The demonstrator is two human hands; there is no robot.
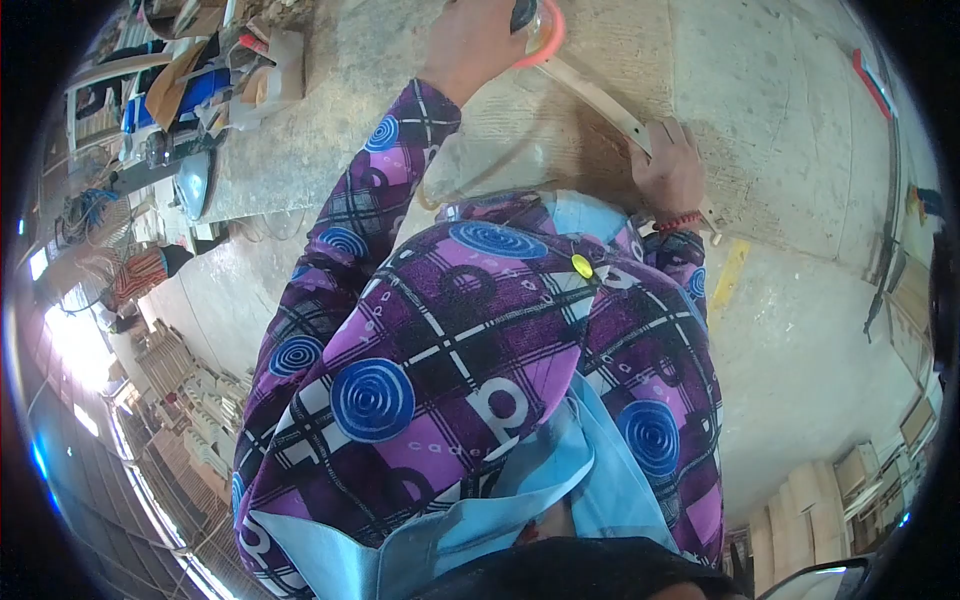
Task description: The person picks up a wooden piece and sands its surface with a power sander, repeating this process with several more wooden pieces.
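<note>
At the top edge, my left hand (475,45) is closed on a round tool with a pink-orange rim (549,45) and a dark upper part. Its fingers are partly cut off by the frame, and I cannot make out the tool's exact kind. The rim meets the far end of a narrow, pale wooden strip (600,102). Farther along, my right hand (670,170) wraps round the same strip, whose near end comes out below the wrist. A red beaded bracelet (678,221) circles that wrist.
Beneath both hands is a dusty, worn work surface (340,130). Tools and scraps, among them a blue item (205,95), crowd the left. A person in striped clothing (145,275) is far left. Stacked wooden parts (185,400) stand lower left; pale panels (800,520) lower right.
</note>
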